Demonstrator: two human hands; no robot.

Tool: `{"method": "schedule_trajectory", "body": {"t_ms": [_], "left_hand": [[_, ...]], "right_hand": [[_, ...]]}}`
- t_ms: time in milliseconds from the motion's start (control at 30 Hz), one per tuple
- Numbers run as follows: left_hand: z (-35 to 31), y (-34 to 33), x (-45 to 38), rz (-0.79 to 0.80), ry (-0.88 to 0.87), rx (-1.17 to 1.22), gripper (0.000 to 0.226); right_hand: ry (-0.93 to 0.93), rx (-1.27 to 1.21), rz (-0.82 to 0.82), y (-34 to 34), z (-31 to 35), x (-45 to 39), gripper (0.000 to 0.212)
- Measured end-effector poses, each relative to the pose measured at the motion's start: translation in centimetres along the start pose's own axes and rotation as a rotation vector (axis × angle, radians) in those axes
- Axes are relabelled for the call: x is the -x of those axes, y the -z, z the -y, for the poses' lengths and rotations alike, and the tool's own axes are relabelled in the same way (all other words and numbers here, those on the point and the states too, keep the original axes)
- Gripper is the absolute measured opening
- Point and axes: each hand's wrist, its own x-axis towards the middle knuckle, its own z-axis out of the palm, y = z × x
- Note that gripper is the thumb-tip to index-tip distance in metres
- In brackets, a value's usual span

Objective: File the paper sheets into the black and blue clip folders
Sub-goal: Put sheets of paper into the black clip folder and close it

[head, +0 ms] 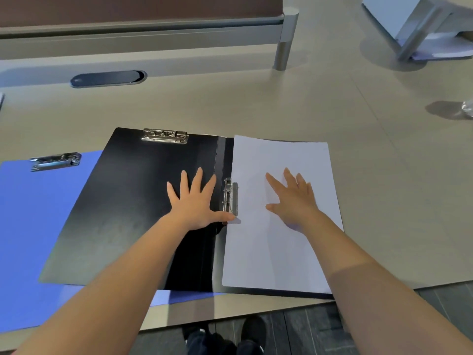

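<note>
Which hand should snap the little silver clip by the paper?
Probably the left hand: its thumb already touches the side clip on the black folder. The right hand lies flat on the paper.

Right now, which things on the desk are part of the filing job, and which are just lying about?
Job: black folder, open; paper sheet on its right half; side clip; blue folder beneath; left hand; right hand.

Lying about: cable port; metal stand; crumpled wrapper.

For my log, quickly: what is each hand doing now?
Left hand: open, flat on the black folder.
Right hand: open, flat on the paper sheet.
</note>
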Motion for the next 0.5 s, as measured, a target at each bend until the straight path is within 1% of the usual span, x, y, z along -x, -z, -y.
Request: {"method": "schedule_trajectory", "body": {"t_ms": [100,333,500], "left_hand": [[0.1,-0.6,0.1,-0.019,0.013,-0.024,0.114],[0.0,-1.3,0.3,-0.106,0.012,-0.088,0.107],[0.5,-1.0,0.6,-0.125,-0.011,-0.059,0.100]], "right_hand": [[0.017,0.007,0.001,-0.1,0.0,-0.1,0.068],[0.048,0.021,-0.020,-0.1,-0.3,-0.3,0.067],[0.047,0.026,-0.068,0.0,-0.1,-0.1,0.062]]}}
